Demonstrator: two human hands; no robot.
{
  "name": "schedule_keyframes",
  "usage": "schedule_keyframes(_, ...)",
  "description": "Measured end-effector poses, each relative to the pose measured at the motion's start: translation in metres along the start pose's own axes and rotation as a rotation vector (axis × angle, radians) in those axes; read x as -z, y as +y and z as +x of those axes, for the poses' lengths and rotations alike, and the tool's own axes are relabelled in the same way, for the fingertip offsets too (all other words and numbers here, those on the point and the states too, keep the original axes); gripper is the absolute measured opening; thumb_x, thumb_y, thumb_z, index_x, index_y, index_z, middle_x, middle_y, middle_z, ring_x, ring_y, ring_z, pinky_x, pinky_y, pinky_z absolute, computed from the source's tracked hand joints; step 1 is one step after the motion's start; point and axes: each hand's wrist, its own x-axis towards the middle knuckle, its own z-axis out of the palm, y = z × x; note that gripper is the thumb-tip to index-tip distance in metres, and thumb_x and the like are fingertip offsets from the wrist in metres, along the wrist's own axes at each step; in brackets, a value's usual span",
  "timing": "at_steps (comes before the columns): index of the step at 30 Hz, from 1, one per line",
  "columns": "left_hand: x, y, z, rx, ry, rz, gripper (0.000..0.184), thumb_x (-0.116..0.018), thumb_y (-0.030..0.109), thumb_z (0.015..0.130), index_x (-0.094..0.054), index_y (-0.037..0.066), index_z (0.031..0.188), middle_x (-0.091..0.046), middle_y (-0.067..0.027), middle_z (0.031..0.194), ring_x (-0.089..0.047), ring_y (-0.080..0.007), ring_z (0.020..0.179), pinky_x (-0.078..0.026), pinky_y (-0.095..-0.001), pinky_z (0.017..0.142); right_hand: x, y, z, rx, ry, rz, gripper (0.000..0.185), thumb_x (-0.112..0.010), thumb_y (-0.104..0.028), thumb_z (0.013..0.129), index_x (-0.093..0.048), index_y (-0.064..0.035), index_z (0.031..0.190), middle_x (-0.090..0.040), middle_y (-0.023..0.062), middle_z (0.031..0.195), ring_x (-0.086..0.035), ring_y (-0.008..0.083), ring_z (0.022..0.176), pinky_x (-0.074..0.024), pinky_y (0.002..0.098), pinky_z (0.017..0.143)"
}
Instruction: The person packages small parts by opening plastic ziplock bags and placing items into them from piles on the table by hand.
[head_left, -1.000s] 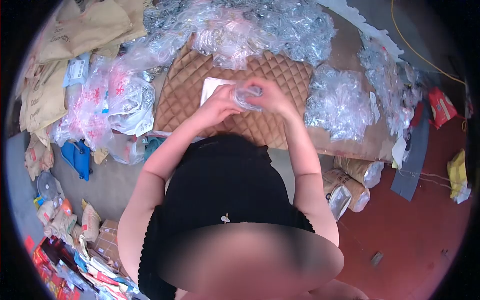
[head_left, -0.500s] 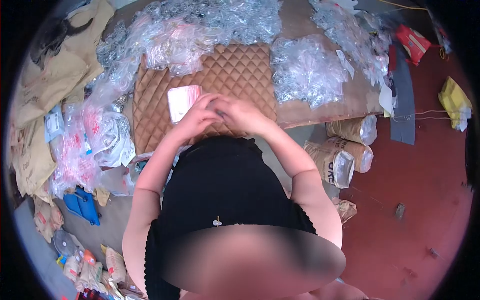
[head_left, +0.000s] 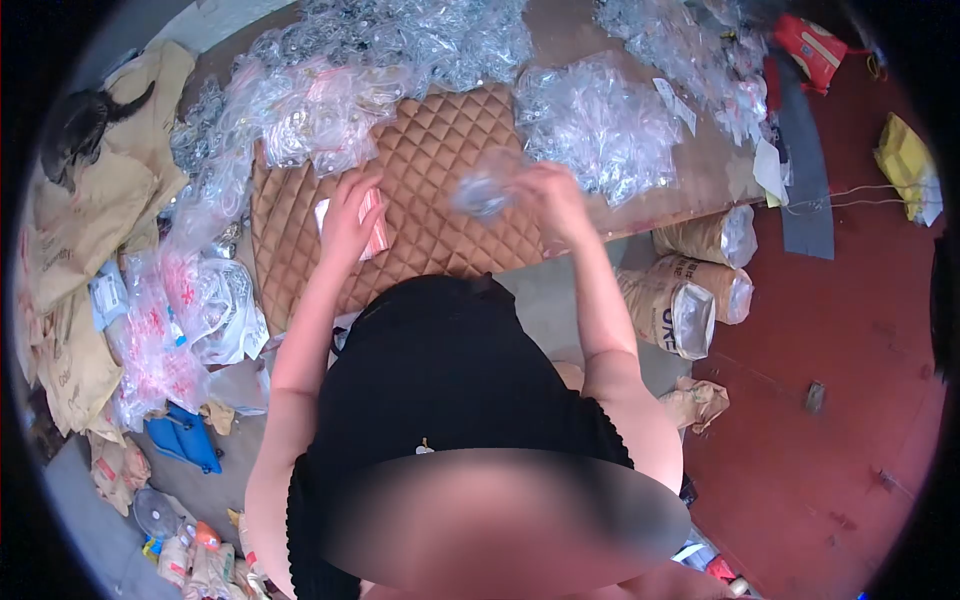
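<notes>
My left hand [head_left: 348, 222] lies over a stack of small zip bags [head_left: 377, 236] with pink-red edges, fingers curled across its top. The stack rests on a brown quilted mat [head_left: 430, 150]. Further right, my right hand [head_left: 555, 195] is pinched at the edge of a small clear plastic bag [head_left: 485, 193]. This bag is smeared by motion and hangs over the mat; greyish contents show faintly. Just beyond my right hand sits a heap of filled clear bags [head_left: 600, 125].
More clear bags [head_left: 400, 45] are piled along the back. Plastic packaging [head_left: 165, 330] and brown paper sacks [head_left: 80, 230] crowd the left, with a dark cat [head_left: 80, 135] on the sacks. Stuffed sacks [head_left: 680, 300] stand below the table's right edge, beside the red floor [head_left: 800, 450].
My hands were together in front of the stack and have parted. The left has moved onto the stack; the right has swung right and away with the clear bag. The view has shifted slightly.
</notes>
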Motion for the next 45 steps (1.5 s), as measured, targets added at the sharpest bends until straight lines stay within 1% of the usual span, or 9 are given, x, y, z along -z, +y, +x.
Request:
schedule_keyframes(7, -0.007, -0.055, -0.082, 0.109, -0.388, 0.525, 0.07, -0.074, 0.019, 0.078, -0.045, 0.001, 0.139, -0.049, -0.0191, 0.136, -0.047, -0.0379, 0.123, -0.04, -0.0443, 0.105, 0.005, 0.119, -0.055, -0.679, 0.083, 0.04, 0.02, -0.074, -0.023, 0.083, -0.075, -0.0075, 0.095, -0.071, 0.0128, 0.086, -0.066, 0.0286, 0.079, -0.0504, 0.0363, 0.074)
schedule_keyframes(16, -0.015, -0.078, -0.096, 0.17, -0.314, 0.568, 0.062, -0.068, 0.017, 0.084, -0.045, -0.004, 0.137, -0.047, -0.0234, 0.135, -0.046, -0.0403, 0.124, -0.042, -0.0454, 0.104, 0.088, 0.092, -0.073, -0.533, -0.009, 0.001, 0.015, -0.075, -0.021, 0.081, -0.077, -0.0097, 0.091, -0.072, 0.0082, 0.088, -0.064, 0.0272, 0.087, -0.0496, 0.0363, 0.08)
schedule_keyframes(27, 0.028, -0.08, -0.073, 0.438, -0.483, 0.374, 0.013, -0.066, 0.013, 0.081, -0.07, 0.006, 0.092, -0.069, -0.0134, 0.086, -0.067, -0.0346, 0.075, -0.053, -0.0451, 0.07, 0.076, 0.203, -0.096, -0.669, 0.245, -0.162, 0.022, -0.074, -0.008, 0.078, -0.073, -0.0049, 0.099, -0.069, 0.0143, 0.099, -0.062, 0.032, 0.1, -0.0477, 0.0414, 0.089)
schedule_keyframes(29, 0.034, -0.08, -0.075, 0.448, -0.436, 0.379, 0.014, -0.067, 0.014, 0.082, -0.071, 0.006, 0.093, -0.07, -0.014, 0.089, -0.067, -0.0344, 0.078, -0.052, -0.0443, 0.07, 0.054, 0.179, -0.058, -0.744, 0.435, -0.539, 0.039, -0.071, -0.005, 0.077, -0.067, -0.0084, 0.116, -0.066, 0.015, 0.114, -0.06, 0.0349, 0.109, -0.0466, 0.0443, 0.093)
schedule_keyframes(32, 0.04, -0.069, -0.073, 0.411, -0.339, 0.353, 0.014, -0.065, 0.014, 0.085, -0.072, 0.006, 0.095, -0.069, -0.0153, 0.093, -0.067, -0.0345, 0.082, -0.052, -0.0429, 0.072, -0.002, 0.161, 0.026, -0.289, 0.399, -0.116, 0.05, -0.069, -0.006, 0.079, -0.058, -0.0074, 0.128, -0.061, 0.0184, 0.123, -0.056, 0.0377, 0.115, -0.0443, 0.0442, 0.099)
schedule_keyframes(36, 0.034, -0.056, -0.058, 0.379, -0.164, 0.35, 0.014, -0.06, 0.011, 0.09, -0.071, 0.005, 0.097, -0.068, -0.0167, 0.092, -0.065, -0.0354, 0.088, -0.052, -0.0407, 0.076, -0.095, 0.168, 0.146, -0.259, 0.263, 0.16, 0.05, -0.072, -0.018, 0.081, -0.058, -0.0054, 0.127, -0.061, 0.0207, 0.124, -0.056, 0.0383, 0.118, -0.0433, 0.0426, 0.101)
schedule_keyframes(39, 0.03, -0.055, -0.051, 0.496, 0.033, 0.218, 0.015, -0.06, 0.011, 0.091, -0.071, 0.004, 0.097, -0.068, -0.0167, 0.091, -0.065, -0.0356, 0.088, -0.051, -0.0392, 0.078, -0.136, 0.173, 0.217, -0.585, 0.311, 0.554, 0.051, -0.076, -0.025, 0.079, -0.061, -0.006, 0.124, -0.062, 0.0222, 0.123, -0.057, 0.0368, 0.118, -0.0452, 0.0445, 0.099)
schedule_keyframes(41, 0.033, -0.053, -0.051, 0.522, 0.121, 0.187, 0.013, -0.063, 0.011, 0.091, -0.07, 0.002, 0.096, -0.068, -0.0136, 0.086, -0.067, -0.0265, 0.08, -0.051, -0.0344, 0.073, -0.144, 0.174, 0.244, -0.948, 0.223, -0.117, 0.044, -0.078, -0.027, 0.078, -0.064, -0.0036, 0.112, -0.066, 0.0225, 0.116, -0.062, 0.0362, 0.109, -0.048, 0.046, 0.093)
schedule_keyframes(45, 0.053, -0.03, -0.035, 0.755, 0.194, -0.039, 0.011, -0.069, 0.008, 0.088, -0.07, -0.001, 0.094, -0.067, -0.0062, 0.08, -0.061, -0.0103, 0.072, -0.049, -0.0273, 0.065, -0.17, 0.2, 0.232, -0.831, 0.471, -0.155, 0.029, -0.079, -0.026, 0.077, -0.064, -0.0026, 0.087, -0.068, 0.0102, 0.088, -0.064, 0.0262, 0.086, -0.0515, 0.0424, 0.08)
